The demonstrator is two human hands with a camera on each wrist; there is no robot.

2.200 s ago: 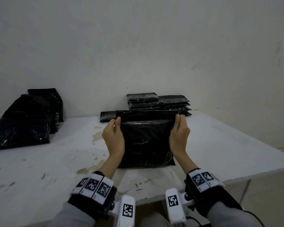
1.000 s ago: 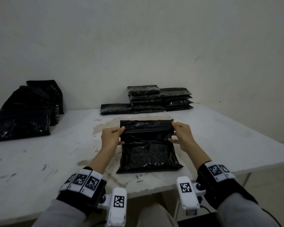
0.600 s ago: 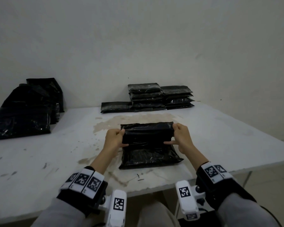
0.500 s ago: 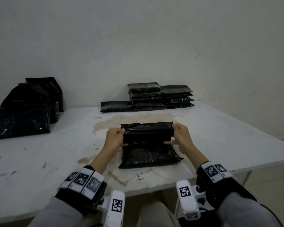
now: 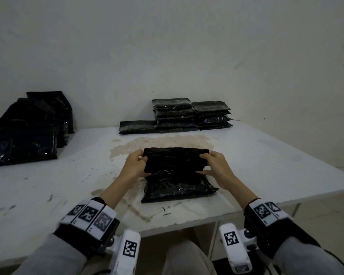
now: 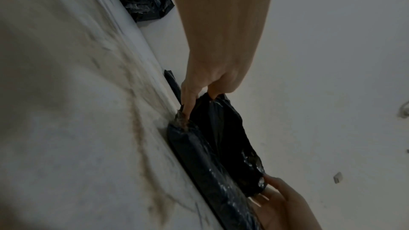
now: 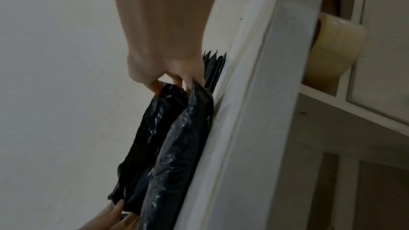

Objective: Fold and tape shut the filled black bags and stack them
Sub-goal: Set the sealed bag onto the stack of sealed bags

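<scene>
Bag flap [image 5: 175, 160] pinched btwn L hand [image 5: 134, 165] & R hand [image 5: 216, 165]

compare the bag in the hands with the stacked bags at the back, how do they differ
The bag lies alone mid-table, its top flap half folded, pinched by the left hand and right hand. The stacked bags are flat, compact packets piled by the wall, untouched. Both are glossy black plastic on the table.

Glossy, crinkled black plastic film is noted on the bag [image 5: 177, 175]; the table [image 5: 256, 165] top is matt white, stained and scuffed.
</scene>
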